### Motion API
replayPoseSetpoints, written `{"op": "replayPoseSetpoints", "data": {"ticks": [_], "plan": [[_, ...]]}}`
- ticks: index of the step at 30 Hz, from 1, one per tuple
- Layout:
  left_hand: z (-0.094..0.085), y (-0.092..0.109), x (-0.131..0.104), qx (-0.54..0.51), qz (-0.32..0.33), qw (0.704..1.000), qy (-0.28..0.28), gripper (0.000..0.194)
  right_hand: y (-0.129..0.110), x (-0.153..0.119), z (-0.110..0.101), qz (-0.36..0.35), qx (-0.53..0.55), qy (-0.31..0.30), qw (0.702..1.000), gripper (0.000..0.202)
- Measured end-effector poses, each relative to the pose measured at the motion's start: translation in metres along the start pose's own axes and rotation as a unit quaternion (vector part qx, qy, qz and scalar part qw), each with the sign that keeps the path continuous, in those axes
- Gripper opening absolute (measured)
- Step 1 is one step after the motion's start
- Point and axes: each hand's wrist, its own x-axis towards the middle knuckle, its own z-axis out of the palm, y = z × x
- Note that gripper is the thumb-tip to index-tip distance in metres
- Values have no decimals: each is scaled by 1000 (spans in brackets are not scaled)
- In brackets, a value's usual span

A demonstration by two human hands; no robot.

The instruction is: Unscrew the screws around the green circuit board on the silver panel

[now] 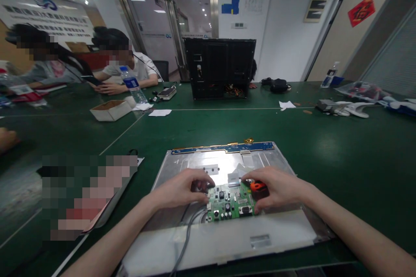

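Green table [325, 147] carries a silver panel [274, 158]; everything below is relative to that panel. Left hand [185, 188] and right hand [276, 186] both over its middle, one per side. Green circuit board [229, 203] lies mid-panel between them: left thumb and fingertips at its left edge, parted and curled; can't tell if gripping or just touching. Right thumb and fingertips sit at the board's right edge, also parted, with an orange-handled tool [258, 187] held in their curl.

Room: broad bare table right of the panel and beyond it, up to the black housing [221, 67]. Tighter left, where a pixelated item [94, 194] lies near. Blue strip [224, 149] lines the panel's far edge.

Hidden: right hand covers part of the board's right edge and most of the tool, type unclear. Grey cable [187, 236] crosses the panel's near edge and is cut off by the frame.
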Motion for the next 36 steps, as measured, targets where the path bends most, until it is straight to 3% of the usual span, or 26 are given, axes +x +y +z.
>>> {"op": "replayPoseSetpoints", "data": {"ticks": [8, 16, 26, 34, 36], "plan": [[2, -3, 0, 6, 8, 1000, 3, 33, 2, 3, 2, -2, 12, -1, 1000, 56], [1, 0, -1, 11, 11, 1000, -2, 31, 4, 2, 4, -3, 19, 5, 1000, 56], [1, 9, -3, 43, -5, 999, -5, 51, 0, 2, 2, -2, 18, 6, 1000, 53], [3, 7, -3, 48, 11, 999, 7, 49, 0, 3, 3, -2, 12, 7, 1000, 53], [3, 3, -2, 45, 19, 998, 32, 42, 0, 3, 4, -4, 6, 9, 1000, 53]]}}
